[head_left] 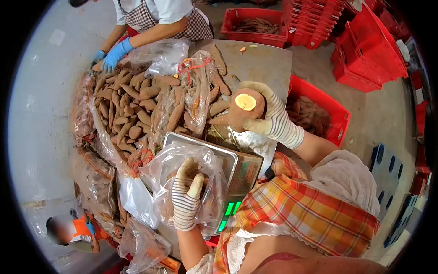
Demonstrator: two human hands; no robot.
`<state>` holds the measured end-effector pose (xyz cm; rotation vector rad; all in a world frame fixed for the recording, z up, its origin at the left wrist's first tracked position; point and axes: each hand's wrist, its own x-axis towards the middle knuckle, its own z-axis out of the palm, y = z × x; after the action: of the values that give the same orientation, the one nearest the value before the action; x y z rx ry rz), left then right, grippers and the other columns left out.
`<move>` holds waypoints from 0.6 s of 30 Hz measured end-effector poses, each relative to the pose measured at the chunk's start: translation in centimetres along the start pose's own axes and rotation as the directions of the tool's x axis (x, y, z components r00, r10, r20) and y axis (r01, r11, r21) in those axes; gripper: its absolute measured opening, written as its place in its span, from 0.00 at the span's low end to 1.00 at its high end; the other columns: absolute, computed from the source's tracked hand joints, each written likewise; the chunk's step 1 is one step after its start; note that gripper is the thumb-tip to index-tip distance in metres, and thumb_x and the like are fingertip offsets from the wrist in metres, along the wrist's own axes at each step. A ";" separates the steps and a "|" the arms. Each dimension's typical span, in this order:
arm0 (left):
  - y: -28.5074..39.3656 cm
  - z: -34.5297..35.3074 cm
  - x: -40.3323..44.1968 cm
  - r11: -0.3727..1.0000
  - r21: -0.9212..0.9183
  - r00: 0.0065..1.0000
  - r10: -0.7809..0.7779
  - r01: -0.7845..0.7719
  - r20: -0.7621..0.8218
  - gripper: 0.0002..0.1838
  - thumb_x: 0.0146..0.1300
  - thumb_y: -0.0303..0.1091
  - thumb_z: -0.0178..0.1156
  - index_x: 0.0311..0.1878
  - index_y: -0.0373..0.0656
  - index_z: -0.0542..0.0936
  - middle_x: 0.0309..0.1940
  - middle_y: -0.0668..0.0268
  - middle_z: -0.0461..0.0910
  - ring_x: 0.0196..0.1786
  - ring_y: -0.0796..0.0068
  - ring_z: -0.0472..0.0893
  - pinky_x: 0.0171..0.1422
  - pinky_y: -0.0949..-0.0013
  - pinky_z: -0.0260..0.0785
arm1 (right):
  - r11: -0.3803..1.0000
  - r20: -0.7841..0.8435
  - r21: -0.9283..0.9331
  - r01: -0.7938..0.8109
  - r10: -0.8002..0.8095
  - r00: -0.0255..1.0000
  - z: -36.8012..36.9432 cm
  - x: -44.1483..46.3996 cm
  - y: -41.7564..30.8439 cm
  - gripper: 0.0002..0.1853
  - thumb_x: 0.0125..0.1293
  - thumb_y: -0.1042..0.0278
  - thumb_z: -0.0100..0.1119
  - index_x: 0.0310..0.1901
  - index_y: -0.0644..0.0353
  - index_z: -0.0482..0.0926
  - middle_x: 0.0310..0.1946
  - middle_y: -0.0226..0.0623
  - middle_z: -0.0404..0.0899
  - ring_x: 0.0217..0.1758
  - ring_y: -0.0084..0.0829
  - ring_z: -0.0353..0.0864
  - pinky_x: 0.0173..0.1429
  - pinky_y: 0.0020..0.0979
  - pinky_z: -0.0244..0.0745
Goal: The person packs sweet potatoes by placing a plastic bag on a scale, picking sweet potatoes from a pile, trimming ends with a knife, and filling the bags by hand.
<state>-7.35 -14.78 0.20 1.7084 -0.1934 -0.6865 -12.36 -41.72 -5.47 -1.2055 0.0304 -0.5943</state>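
Observation:
My right hand [273, 114], in a striped glove with a cream palm, is closed round a big brown sweet potato [238, 114] whose cut face shows yellow-orange. My left hand [186, 194], gloved alike, rests at a clear plastic bag [159, 166] with brown roots inside. Its thumb and fingers are bent towards each other; whether they grip the bag or a root is unclear. Under the bag is a scale's metal pan [230, 157], with green lit digits [230, 214] below. A heap of sweet potatoes [130, 109] lies beyond in opened plastic.
A co-worker's blue-gloved hands [116, 55] are at the heap's far edge. Another person in an orange vest [84, 228] is at lower left. A red crate of roots [337, 109] stands right of the table [264, 59]. More red crates [312, 20] are stacked behind.

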 end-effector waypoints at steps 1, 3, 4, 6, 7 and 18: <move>0.0 0.0 0.0 1.000 -0.020 1.000 -0.012 0.012 -0.005 0.25 0.62 0.29 0.58 0.62 0.38 0.67 0.51 0.61 0.73 0.49 0.74 0.74 0.57 0.71 0.66 | 1.000 0.016 0.015 -0.017 0.016 1.000 0.3 0.0 -0.1 0.40 0.44 0.67 0.74 0.61 0.57 0.63 0.53 0.33 0.71 0.58 0.27 0.69 0.63 0.32 0.65; 0.0 0.3 -0.1 1.000 -0.010 1.000 -0.013 0.013 -0.004 0.25 0.62 0.29 0.58 0.62 0.37 0.67 0.52 0.61 0.73 0.50 0.74 0.73 0.57 0.71 0.66 | 0.999 0.034 0.031 -0.032 0.031 0.999 0.4 0.0 -0.6 0.42 0.44 0.63 0.76 0.62 0.56 0.62 0.54 0.33 0.71 0.58 0.27 0.70 0.63 0.32 0.65; 0.0 0.3 -0.1 1.000 0.000 1.000 -0.015 0.015 -0.002 0.25 0.62 0.29 0.58 0.62 0.37 0.67 0.52 0.61 0.73 0.51 0.74 0.73 0.57 0.71 0.65 | 1.000 0.056 0.008 -0.018 0.017 0.998 0.5 0.1 -0.9 0.42 0.45 0.63 0.75 0.62 0.56 0.62 0.54 0.33 0.71 0.58 0.27 0.70 0.63 0.32 0.65; -0.1 0.3 0.1 1.000 0.014 1.000 0.005 -0.005 0.006 0.26 0.61 0.28 0.58 0.62 0.36 0.66 0.52 0.60 0.72 0.48 0.75 0.73 0.53 0.72 0.68 | 1.000 0.080 -0.014 -0.002 0.003 0.997 0.6 0.2 -1.0 0.41 0.45 0.63 0.75 0.61 0.56 0.62 0.54 0.33 0.71 0.58 0.27 0.70 0.63 0.32 0.66; -0.2 0.3 0.2 0.999 0.029 1.000 0.025 -0.025 0.014 0.26 0.61 0.27 0.58 0.62 0.34 0.65 0.52 0.58 0.71 0.46 0.76 0.73 0.49 0.73 0.70 | 1.000 0.085 -0.011 0.005 -0.004 0.996 0.7 0.3 -1.0 0.42 0.45 0.62 0.76 0.61 0.56 0.62 0.54 0.33 0.71 0.58 0.27 0.70 0.63 0.32 0.66; -1.4 -1.2 0.3 0.979 0.194 0.997 0.048 -0.059 0.058 0.25 0.61 0.27 0.58 0.62 0.35 0.66 0.52 0.62 0.73 0.52 0.75 0.73 0.57 0.72 0.66 | 0.966 0.100 -0.045 -0.253 0.256 0.961 -0.4 1.6 -4.2 0.40 0.45 0.73 0.71 0.62 0.56 0.63 0.50 0.30 0.72 0.55 0.24 0.70 0.60 0.28 0.67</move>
<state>-6.83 -13.58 -1.04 1.8661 -0.3526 -0.6917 -12.93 -43.76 -1.46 -1.2390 0.1049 -0.3054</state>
